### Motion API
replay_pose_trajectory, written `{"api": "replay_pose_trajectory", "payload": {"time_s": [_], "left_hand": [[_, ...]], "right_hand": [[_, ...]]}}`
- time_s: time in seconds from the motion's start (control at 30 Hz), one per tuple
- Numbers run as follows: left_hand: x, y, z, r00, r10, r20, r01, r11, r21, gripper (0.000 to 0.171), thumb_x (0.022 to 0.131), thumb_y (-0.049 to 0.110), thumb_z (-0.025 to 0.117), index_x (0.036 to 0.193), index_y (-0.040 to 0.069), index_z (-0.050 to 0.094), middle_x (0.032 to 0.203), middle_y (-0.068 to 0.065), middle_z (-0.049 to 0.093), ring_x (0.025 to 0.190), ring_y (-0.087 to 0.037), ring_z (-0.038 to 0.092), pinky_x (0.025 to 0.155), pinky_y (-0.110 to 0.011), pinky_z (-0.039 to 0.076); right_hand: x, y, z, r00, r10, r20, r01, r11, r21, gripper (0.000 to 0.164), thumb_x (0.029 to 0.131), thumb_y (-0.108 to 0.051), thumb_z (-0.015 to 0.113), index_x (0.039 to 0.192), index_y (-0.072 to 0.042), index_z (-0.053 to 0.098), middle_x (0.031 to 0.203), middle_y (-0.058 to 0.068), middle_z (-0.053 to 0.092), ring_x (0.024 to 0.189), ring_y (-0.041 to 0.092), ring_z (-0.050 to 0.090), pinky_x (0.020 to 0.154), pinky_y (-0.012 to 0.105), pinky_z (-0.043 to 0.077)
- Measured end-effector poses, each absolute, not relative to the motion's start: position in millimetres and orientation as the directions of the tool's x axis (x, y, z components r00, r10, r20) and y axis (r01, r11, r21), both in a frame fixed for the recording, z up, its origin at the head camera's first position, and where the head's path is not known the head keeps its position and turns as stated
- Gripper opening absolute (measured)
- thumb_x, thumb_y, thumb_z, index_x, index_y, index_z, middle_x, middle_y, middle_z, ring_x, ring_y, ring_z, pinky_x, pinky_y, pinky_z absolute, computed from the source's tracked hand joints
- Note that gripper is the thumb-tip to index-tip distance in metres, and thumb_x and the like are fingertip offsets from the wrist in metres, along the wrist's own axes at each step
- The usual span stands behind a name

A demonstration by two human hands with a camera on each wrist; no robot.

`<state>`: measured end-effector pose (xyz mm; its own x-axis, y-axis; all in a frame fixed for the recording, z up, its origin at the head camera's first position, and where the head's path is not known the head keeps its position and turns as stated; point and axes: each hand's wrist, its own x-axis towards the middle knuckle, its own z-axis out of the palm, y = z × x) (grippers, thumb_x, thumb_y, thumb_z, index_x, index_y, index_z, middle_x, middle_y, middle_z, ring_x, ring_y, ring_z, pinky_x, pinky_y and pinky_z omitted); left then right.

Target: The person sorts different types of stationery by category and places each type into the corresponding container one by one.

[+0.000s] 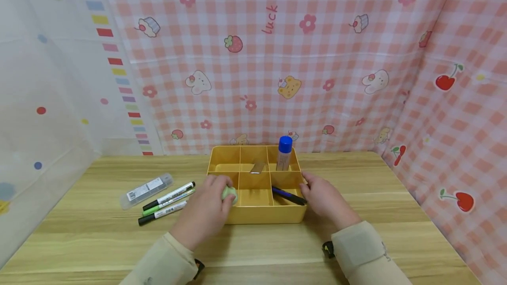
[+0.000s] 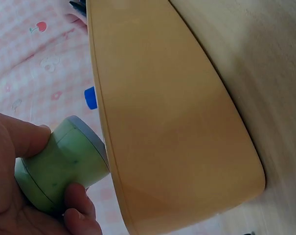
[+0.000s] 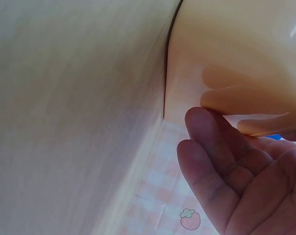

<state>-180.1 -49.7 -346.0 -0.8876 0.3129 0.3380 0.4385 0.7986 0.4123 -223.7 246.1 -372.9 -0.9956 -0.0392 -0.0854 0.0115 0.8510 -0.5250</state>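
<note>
My left hand (image 1: 206,208) grips a small green rounded object (image 2: 64,164) with a grey flat end, thumb and fingers round its sides. It is held at the front left rim of a yellow compartment box (image 1: 265,215), its grey end right at the rim in the left wrist view. My right hand (image 1: 326,199) holds the box's right side, fingertips (image 3: 199,120) against the outer wall and thumb at the rim. Inside the box, a dark blue and black pen (image 1: 289,195) leans in the front right compartment. A blue-capped glue stick (image 1: 284,155) stands in the back right one.
A flat metallic piece (image 1: 257,168) lies in the back middle compartment. Left of the box on the wooden table (image 1: 261,254) are several pens, among them a white marker with a black cap (image 1: 170,195), and a clear lidded case (image 1: 146,190). Patterned cloth (image 1: 253,69) hangs behind.
</note>
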Motion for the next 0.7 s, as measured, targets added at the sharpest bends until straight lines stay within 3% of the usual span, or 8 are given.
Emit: {"api": "replay_pose_trajectory", "payload": {"time_s": [0.3, 0.6, 0.7], "left_hand": [[-183.8, -43.3, -350.7, -0.878, 0.333, 0.343, 0.458, 0.79, 0.406, 0.02, 0.094, 0.03, 0.053, 0.111, 0.019, 0.053, 0.102, 0.0, 0.051, 0.077, -0.011, 0.047, 0.066, -0.03, 0.046], [-184.5, -39.6, -354.0, -0.872, 0.352, 0.339, 0.474, 0.78, 0.408, 0.021, 0.095, 0.028, 0.052, 0.113, 0.018, 0.053, 0.104, 0.0, 0.05, 0.079, -0.011, 0.047, 0.068, -0.03, 0.047], [-185.2, -39.4, -355.3, -0.872, 0.35, 0.342, 0.474, 0.778, 0.412, 0.021, 0.095, 0.028, 0.052, 0.113, 0.018, 0.053, 0.104, 0.0, 0.049, 0.079, -0.011, 0.046, 0.068, -0.03, 0.047]], "right_hand": [[-223.2, 246.3, -372.9, -0.995, -0.035, -0.095, 0.021, 0.843, -0.537, 0.05, 0.1, -0.03, 0.042, 0.146, -0.015, 0.032, 0.131, 0.016, 0.049, 0.062, 0.022, 0.048, 0.054, 0.036, 0.043], [-222.4, 245.8, -371.9, -0.995, -0.041, -0.089, 0.012, 0.848, -0.529, 0.05, 0.099, -0.031, 0.042, 0.146, -0.014, 0.032, 0.136, 0.016, 0.047, 0.083, 0.024, 0.052, 0.067, 0.038, 0.044], [-222.3, 245.8, -371.5, -0.995, -0.038, -0.094, 0.019, 0.842, -0.54, 0.05, 0.1, -0.031, 0.042, 0.146, -0.014, 0.032, 0.134, 0.016, 0.047, 0.076, 0.023, 0.052, 0.063, 0.038, 0.044]]}}
